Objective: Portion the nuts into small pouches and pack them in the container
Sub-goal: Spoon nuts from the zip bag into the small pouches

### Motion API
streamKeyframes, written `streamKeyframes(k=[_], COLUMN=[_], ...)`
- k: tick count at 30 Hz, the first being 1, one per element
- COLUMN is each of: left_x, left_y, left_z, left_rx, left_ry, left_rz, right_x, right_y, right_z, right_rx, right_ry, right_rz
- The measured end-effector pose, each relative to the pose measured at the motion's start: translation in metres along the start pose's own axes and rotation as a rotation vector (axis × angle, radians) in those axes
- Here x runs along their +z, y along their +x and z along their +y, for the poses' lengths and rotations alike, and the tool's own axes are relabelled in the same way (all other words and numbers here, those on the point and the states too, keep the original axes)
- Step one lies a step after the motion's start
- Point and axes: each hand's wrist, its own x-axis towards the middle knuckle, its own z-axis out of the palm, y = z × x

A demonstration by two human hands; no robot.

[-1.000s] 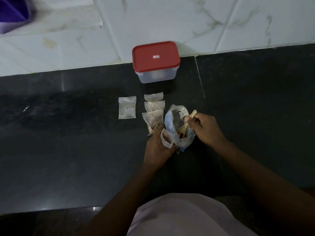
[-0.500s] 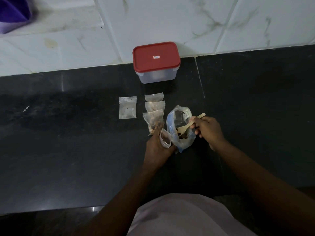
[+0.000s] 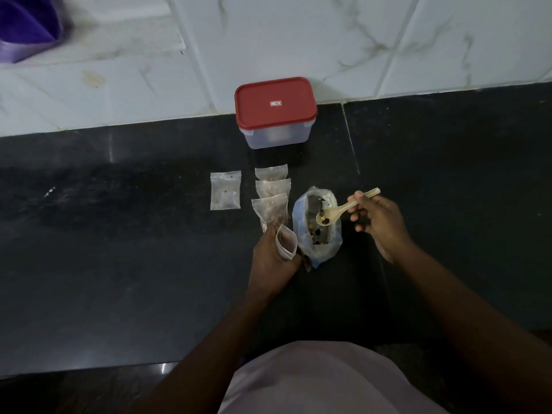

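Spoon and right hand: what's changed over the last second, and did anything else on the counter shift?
The right hand has lifted the spoon out of the nut bag and drawn back to the right; its bowl now carries a few nuts above the bag's mouth. The left hand still holds the open pouch. The filled pouches, empty pouch and lidded container are unmoved.
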Motion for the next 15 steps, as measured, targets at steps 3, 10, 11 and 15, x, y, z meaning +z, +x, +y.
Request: streamKeyframes(k=[3, 10, 11, 15], left_x=[-0.002, -0.004, -0.004, -0.005], left_y=[0.003, 0.01, 0.01, 0.011], left_z=[0.005, 0.013, 0.014, 0.018], left_rx=[0.021, 0.087, 0.093, 0.138], left_ry=[-0.009, 0.014, 0.008, -0.015], left_rz=[0.012, -0.003, -0.007, -0.009], right_x=[0.002, 0.023, 0.027, 0.031], right_y=[-0.005, -0.036, -0.04, -0.05], right_z=[-0.011, -0.036, -0.035, -0.029], right_rx=[-0.03, -0.232, -0.275, -0.47], right_ry=[0.043, -0.008, -0.057, -0.402], right_rz=[-0.014, -0.14, -0.167, -0.25])
